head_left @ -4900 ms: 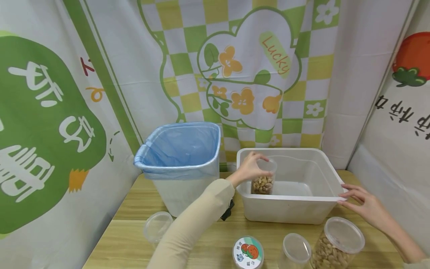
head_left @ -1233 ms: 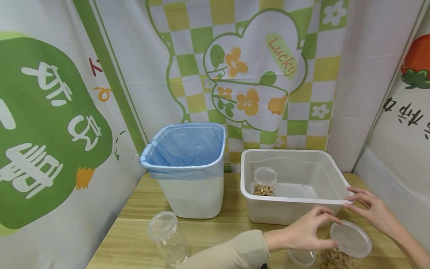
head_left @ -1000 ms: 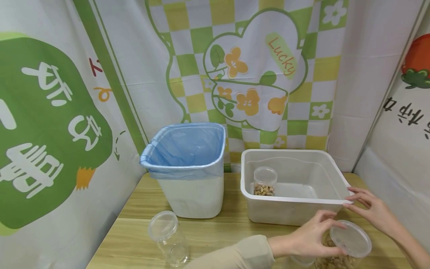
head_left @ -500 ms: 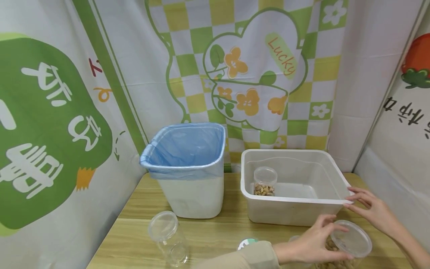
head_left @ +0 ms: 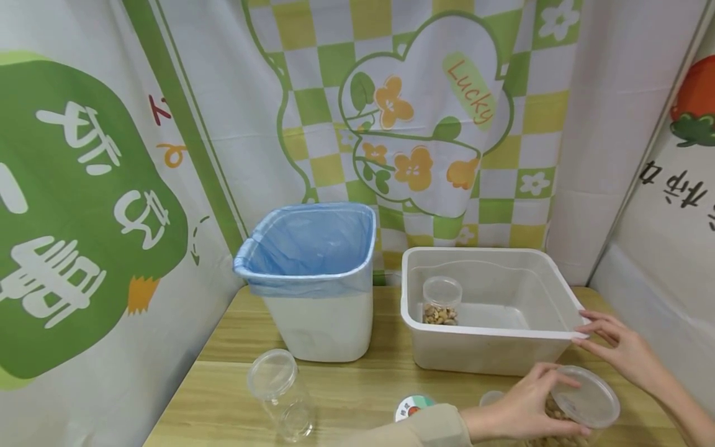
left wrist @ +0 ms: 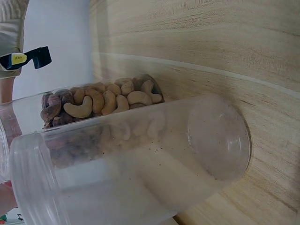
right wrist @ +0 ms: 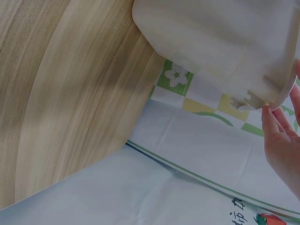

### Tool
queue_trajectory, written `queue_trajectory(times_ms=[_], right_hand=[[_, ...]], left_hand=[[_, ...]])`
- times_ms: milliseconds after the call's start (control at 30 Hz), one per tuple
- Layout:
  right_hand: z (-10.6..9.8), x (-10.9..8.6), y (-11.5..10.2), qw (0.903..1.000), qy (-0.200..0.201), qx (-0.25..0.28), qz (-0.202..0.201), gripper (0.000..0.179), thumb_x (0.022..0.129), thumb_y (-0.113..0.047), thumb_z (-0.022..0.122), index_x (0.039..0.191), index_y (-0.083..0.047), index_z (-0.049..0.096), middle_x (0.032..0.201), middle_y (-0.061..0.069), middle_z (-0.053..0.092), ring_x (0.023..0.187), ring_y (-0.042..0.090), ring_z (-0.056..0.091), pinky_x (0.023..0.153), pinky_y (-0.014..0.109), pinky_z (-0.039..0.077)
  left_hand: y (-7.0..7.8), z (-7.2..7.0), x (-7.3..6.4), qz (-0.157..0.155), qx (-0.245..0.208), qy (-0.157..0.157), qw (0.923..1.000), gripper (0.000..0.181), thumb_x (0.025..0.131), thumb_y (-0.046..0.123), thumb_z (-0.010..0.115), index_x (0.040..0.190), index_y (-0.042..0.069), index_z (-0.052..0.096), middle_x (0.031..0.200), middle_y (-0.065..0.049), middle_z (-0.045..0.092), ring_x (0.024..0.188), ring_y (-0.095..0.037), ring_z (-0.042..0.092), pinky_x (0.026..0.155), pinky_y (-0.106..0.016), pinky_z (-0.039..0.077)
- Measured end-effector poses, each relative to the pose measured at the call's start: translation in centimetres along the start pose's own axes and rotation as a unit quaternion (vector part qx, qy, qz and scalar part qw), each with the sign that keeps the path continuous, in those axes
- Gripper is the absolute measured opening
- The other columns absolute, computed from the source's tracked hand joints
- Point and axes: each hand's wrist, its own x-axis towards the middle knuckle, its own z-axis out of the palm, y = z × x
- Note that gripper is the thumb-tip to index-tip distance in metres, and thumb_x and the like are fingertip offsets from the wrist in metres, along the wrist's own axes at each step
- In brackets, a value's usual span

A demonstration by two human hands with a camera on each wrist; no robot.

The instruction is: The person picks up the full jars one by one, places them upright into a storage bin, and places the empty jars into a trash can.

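At the front right, my left hand (head_left: 519, 406) reaches round a clear lidded jar of cashews (head_left: 589, 400), thumb on the near side and fingers at the far side just under the lid. In the left wrist view that jar's cashews (left wrist: 110, 101) show behind an empty clear jar (left wrist: 117, 173), which hides part of them. My right hand (head_left: 620, 347) pinches the right rim corner of the white plastic tub (head_left: 480, 351), also seen in the right wrist view, thumb below and fingers over the edge. Inside the tub's left end stands a smaller nut jar (head_left: 441, 304).
Left of the tub stands a white bin (head_left: 329, 329) lined with a blue bag (head_left: 313, 242). An empty clear jar (head_left: 279, 394) stands on the wooden table (head_left: 357, 391) in front of it. A round printed lid (head_left: 410, 406) shows partly behind my left sleeve (head_left: 430, 428).
Earlier my left hand set the smaller nut jar in the tub; it has since come to the front right and slid round the cashew jar. My right hand has stayed on the tub's rim.
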Motion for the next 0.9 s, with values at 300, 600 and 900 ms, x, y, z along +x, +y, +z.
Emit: queue_trajectory(times_ms=[300, 600, 900], right_hand=[[0.1, 0.0, 0.2, 1.0, 0.002, 0.004, 0.0, 0.015, 0.074, -0.002, 0.068, 0.087, -0.005, 0.062, 0.117, -0.03, 0.037, 0.101, -0.022, 0.031, 0.078, -0.004, 0.026], [0.2, -0.1, 0.3, 0.9999, 0.003, 0.012, -0.001, 0.015, 0.074, -0.001, 0.068, 0.087, -0.003, 0.061, 0.118, -0.029, 0.037, 0.102, -0.021, 0.031, 0.079, -0.004, 0.026], [0.2, -0.1, 0.3, 0.9998, 0.003, 0.02, -0.005, 0.015, 0.074, 0.001, 0.067, 0.087, -0.002, 0.061, 0.117, -0.028, 0.037, 0.102, -0.021, 0.032, 0.08, -0.004, 0.026]], left_hand=[[-0.3, 1.0, 0.7, 0.025, 0.024, 0.056, 0.9979, 0.058, 0.069, 0.037, 0.073, 0.115, 0.018, 0.044, 0.122, 0.01, 0.039, 0.112, 0.005, 0.034, 0.082, -0.003, 0.027], [-0.4, 1.7, 1.0, 0.032, 0.045, 0.134, 0.9894, 0.054, 0.061, 0.04, 0.078, 0.103, 0.02, 0.051, 0.109, 0.012, 0.047, 0.101, 0.009, 0.04, 0.078, -0.001, 0.029], [-0.4, 1.6, 0.7, 0.045, 0.058, 0.174, 0.9821, 0.053, 0.057, 0.04, 0.08, 0.099, 0.021, 0.054, 0.104, 0.011, 0.051, 0.097, 0.01, 0.044, 0.077, -0.001, 0.031]])
